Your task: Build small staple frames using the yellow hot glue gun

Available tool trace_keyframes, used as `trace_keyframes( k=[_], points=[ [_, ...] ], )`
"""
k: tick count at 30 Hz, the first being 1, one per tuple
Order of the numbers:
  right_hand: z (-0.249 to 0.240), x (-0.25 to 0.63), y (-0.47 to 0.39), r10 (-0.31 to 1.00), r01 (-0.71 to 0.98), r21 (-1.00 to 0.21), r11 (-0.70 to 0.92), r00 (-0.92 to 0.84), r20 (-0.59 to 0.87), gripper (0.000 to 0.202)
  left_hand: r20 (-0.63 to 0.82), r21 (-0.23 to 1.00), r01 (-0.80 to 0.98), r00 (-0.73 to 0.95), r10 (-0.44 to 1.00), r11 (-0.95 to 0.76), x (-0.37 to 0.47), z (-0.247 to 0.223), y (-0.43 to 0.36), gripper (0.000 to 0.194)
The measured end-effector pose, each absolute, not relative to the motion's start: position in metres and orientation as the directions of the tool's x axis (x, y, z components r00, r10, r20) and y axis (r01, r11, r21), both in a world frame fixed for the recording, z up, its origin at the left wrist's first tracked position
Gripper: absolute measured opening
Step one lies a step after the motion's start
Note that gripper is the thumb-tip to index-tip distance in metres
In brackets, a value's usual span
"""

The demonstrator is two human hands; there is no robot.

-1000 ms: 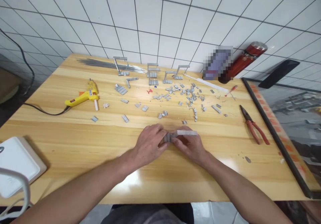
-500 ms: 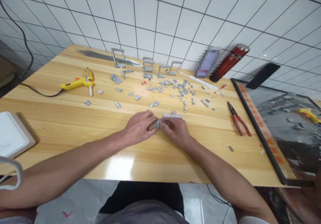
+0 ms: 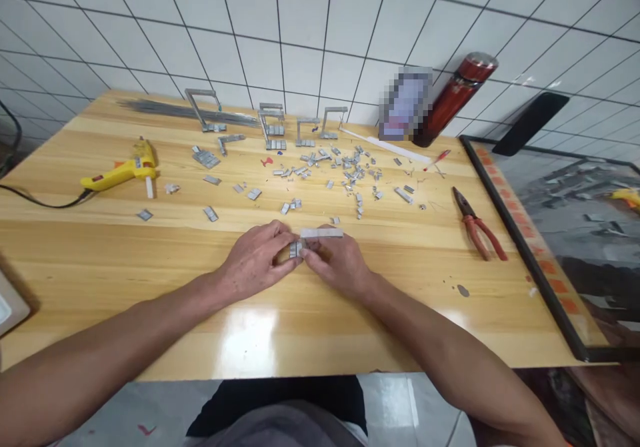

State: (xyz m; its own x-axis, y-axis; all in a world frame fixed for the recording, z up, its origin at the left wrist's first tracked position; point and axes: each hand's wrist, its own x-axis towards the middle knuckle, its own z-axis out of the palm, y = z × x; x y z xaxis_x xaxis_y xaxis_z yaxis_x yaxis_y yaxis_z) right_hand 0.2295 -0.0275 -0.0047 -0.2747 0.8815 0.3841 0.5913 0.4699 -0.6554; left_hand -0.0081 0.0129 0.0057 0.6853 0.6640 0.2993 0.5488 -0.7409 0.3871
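Observation:
Near the middle of the wooden table, my left hand (image 3: 257,258) pinches the left side of a small grey slatted piece (image 3: 295,249). My right hand (image 3: 340,260) grips the same work from the right, its thumb on the slatted piece's edge. A flat grey bar (image 3: 323,232) extends rightward above my right fingers; how it joins the slatted piece is hidden. Behind my hands lie many small grey scraps (image 3: 355,167). Several grey bracket-shaped frames, one of them a tall frame (image 3: 201,93), stand at the back.
A yellow glue gun (image 3: 120,170) lies at the left with its cord. Red-handled pliers (image 3: 477,225) are at the right, beside a black-framed glass panel (image 3: 525,253). A red flask (image 3: 455,100) and a black phone-like slab (image 3: 531,124) lean at the back. A white box (image 3: 11,303) sits left.
The view has shifted, so most things on the table appear further left. Both hands keep their hold on the grey pieces, which look slightly turned, with more of the slatted face showing.

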Motion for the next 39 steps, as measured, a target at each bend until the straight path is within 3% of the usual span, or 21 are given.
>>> trace_keyframes(
  k=[17,28,34,39],
  points=[
    [-0.012,0.229,-0.024,0.894,0.595,-0.670,0.444,-0.251,0.370,0.010,0.325,0.360,0.571,0.664,0.673,-0.738,-0.004,0.000,0.016,0.018],
    [-0.005,0.234,-0.016,0.897,0.543,-0.719,0.434,-0.184,0.403,0.010,0.176,0.455,0.604,0.659,0.731,-0.654,-0.002,0.002,0.019,0.031],
    [-0.001,0.234,-0.017,0.910,0.512,-0.755,0.410,-0.168,0.380,0.010,0.222,0.532,0.525,0.671,0.708,-0.664,-0.010,0.002,0.017,0.037],
    [0.006,0.234,-0.018,0.923,0.445,-0.810,0.381,-0.139,0.358,0.013,0.257,0.575,0.497,0.644,0.720,-0.650,-0.013,0.000,0.014,0.028]
  ],
)
